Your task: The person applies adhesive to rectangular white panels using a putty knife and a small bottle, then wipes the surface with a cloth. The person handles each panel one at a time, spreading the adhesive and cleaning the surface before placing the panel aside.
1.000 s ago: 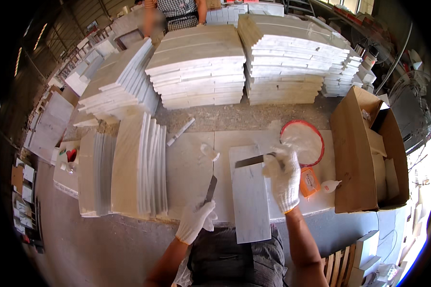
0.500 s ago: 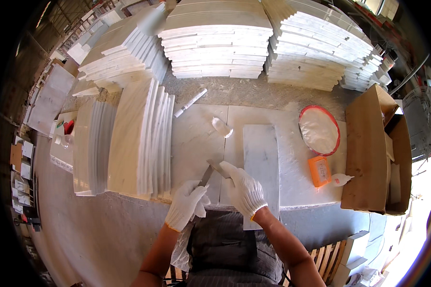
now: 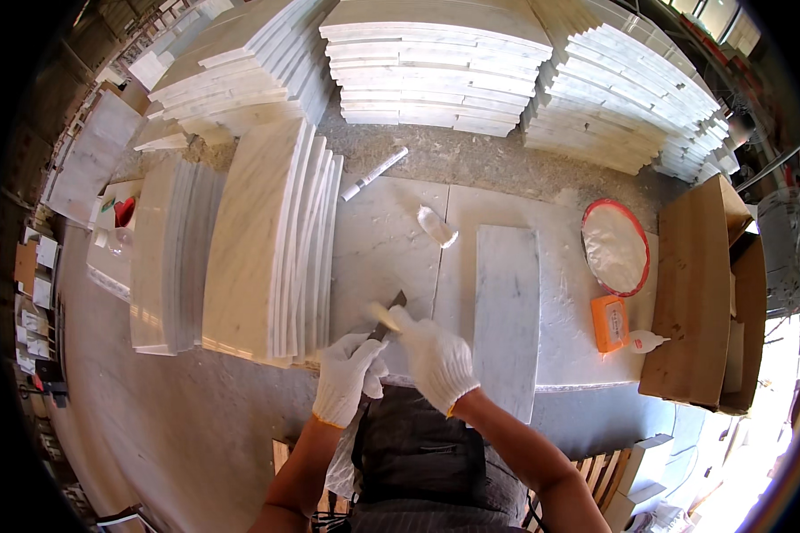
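Note:
Both my hands wear white gloves and meet at the near edge of the marble table. My left hand grips the handle of a putty knife, whose dark blade points away from me. My right hand is closed over the blade, with a pale smear at its fingertips. A long white marble tile lies flat just to the right of my right hand.
Upright marble tiles lean in rows to the left. Tall tile stacks line the far side. On the table lie a white tube, a crumpled white wad, a red-rimmed bowl, an orange box and a small white bottle. Cardboard boxes stand on the right.
My right hand left the tile's far end and came down to the putty knife in my left hand. My view shifted toward the table's near edge.

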Demonstrator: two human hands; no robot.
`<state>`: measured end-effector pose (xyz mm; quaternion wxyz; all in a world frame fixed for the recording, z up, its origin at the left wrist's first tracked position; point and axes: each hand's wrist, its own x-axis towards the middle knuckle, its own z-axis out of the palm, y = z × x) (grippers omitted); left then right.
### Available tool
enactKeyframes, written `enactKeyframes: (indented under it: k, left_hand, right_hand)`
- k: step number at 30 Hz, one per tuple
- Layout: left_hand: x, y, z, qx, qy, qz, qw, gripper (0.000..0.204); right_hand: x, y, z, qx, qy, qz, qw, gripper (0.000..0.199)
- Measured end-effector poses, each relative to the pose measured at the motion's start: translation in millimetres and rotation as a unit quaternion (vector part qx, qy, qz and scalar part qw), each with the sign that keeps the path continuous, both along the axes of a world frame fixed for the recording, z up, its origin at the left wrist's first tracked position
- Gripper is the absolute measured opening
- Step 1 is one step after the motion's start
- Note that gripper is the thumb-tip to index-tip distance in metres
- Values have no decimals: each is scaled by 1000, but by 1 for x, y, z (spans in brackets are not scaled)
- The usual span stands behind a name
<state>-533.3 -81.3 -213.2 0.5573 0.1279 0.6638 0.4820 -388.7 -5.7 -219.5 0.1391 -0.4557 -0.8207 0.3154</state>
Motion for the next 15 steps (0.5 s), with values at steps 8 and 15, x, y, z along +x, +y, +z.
enactKeyframes:
  k: [8, 15]
  left_hand:
    - [1, 1, -2, -5, -1, 5, 1000, 24]
    - [4, 1, -1, 6, 21, -7, 1000, 25]
  right_hand:
    - [0, 19, 5, 24, -44, 26, 998, 26]
    - [2, 13, 10, -5, -37, 47, 998, 30]
